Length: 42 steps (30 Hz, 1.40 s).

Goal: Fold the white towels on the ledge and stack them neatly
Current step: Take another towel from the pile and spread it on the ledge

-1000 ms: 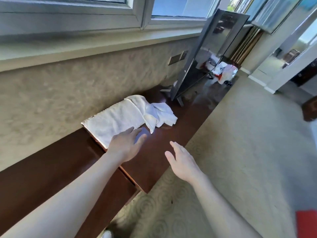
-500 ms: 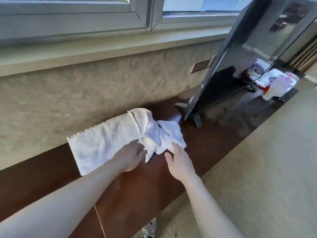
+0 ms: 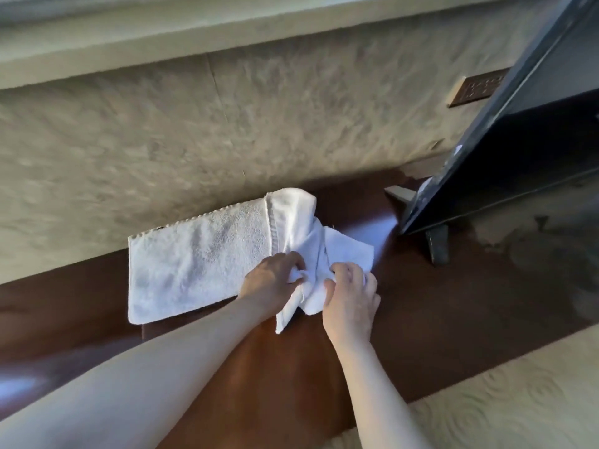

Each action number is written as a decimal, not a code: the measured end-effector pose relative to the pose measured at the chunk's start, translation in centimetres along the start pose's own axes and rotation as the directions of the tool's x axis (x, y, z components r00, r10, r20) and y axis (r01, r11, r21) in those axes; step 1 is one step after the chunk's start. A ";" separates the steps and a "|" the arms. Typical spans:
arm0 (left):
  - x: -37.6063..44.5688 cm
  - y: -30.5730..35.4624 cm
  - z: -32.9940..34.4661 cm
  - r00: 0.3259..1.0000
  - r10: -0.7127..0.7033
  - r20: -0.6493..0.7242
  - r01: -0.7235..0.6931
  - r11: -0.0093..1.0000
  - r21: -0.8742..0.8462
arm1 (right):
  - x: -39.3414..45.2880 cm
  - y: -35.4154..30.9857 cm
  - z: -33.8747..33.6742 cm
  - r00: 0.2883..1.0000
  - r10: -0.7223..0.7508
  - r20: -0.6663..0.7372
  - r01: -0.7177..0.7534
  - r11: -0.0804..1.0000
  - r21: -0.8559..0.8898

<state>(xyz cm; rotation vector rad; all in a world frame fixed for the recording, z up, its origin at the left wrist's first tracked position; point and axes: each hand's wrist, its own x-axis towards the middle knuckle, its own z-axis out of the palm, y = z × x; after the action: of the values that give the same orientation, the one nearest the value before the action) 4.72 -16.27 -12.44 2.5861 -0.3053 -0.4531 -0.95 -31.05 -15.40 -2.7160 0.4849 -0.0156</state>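
Observation:
A large white terry towel (image 3: 194,260) lies flat on the dark brown wooden ledge (image 3: 453,303), against the wall. At its right end a smaller, crumpled white towel (image 3: 343,251) lies partly over it. My left hand (image 3: 272,280) grips a bunched fold of the crumpled towel at its front left. My right hand (image 3: 351,296) pinches the same towel's front edge just to the right. A loose corner of that towel hangs down between my two hands.
A black flat screen (image 3: 518,140) on short feet leans at the right end of the ledge, close to the towels. The textured beige wall (image 3: 227,124) rises behind. Patterned carpet (image 3: 502,400) lies below the ledge at the right.
I have moved closer to the ledge. Both hands went from hovering open to closing on the crumpled towel at the big towel's right end.

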 end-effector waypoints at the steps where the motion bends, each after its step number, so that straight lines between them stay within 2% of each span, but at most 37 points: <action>1: -0.4 -0.1 0.1 1.000 -0.025 -0.020 0.024 0.998 -0.050 | -0.2 -0.1 -0.1 0.999 0.002 -0.037 -0.001 1.000 0.003; 4: -2.2 -1.0 -0.6 0.992 -0.022 -0.128 0.001 0.987 -0.158 | -0.7 -0.6 -1.3 0.995 0.092 -0.028 -0.090 0.994 0.063; 7: -5.3 -3.2 -3.3 0.979 0.004 -0.205 -0.057 0.966 -0.253 | -2.2 -2.2 -3.0 0.983 0.117 -0.141 -0.102 0.989 0.110; 11: -11.3 -7.2 -8.2 0.962 0.053 -0.269 -0.129 0.952 -0.276 | -5.8 -7.2 -4.2 0.943 -0.099 -0.317 0.125 0.990 0.063; 15: -19.3 -12.5 -13.0 0.890 -0.008 -0.456 -0.150 0.939 -0.309 | -11.1 -15.9 -3.7 0.818 -0.324 -0.476 0.373 0.928 0.009; 21: -33.8 -24.8 -19.1 0.799 -0.117 -0.589 -0.094 0.944 -0.316 | -23.1 -30.5 0.5 0.776 -0.495 -0.391 0.552 0.833 0.041; 27: -46.6 -38.4 -24.2 0.721 -0.171 -0.672 0.047 0.979 -0.198 | -32.7 -42.9 5.3 0.696 -0.672 -0.251 0.698 0.715 0.020; 33: -52.1 -47.2 -28.2 0.621 -0.196 -0.759 0.155 0.980 -0.126 | -36.0 -51.4 9.6 0.604 -0.751 -0.266 0.788 0.613 0.060; 36: -52.5 -50.0 -28.9 0.600 -0.088 -0.795 0.170 0.985 0.019 | -35.8 -53.8 12.2 0.585 -0.760 -0.283 0.803 0.592 0.070; 38: -52.3 -52.4 -28.5 0.618 0.073 -0.783 0.165 0.961 0.220 | -35.0 -54.6 14.6 0.586 -0.763 -0.272 0.801 0.595 0.057; 39: -52.3 -53.6 -27.5 0.661 0.117 -0.741 0.166 0.940 0.297 | -34.7 -54.5 15.8 0.599 -0.765 -0.236 0.794 0.605 0.052; 40: -52.1 -55.2 -26.3 0.733 0.107 -0.672 0.172 0.927 0.334 | -34.3 -54.5 17.4 0.623 -0.764 -0.169 0.779 0.625 0.048; 41: -52.0 -56.5 -25.0 0.833 0.028 -0.552 0.178 0.932 0.315 | -33.9 -54.4 19.0 0.662 -0.747 -0.058 0.749 0.662 0.021; 42: -52.0 -57.7 -23.4 0.923 -0.094 -0.373 0.200 0.945 0.258 | -33.6 -54.1 21.0 0.713 -0.695 0.092 0.700 0.713 -0.043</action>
<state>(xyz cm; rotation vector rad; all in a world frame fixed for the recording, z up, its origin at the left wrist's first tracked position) -26.87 58.35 -8.76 2.9263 -0.0483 0.0250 -12.95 34.90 -13.07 -2.7860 -0.6088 -0.1066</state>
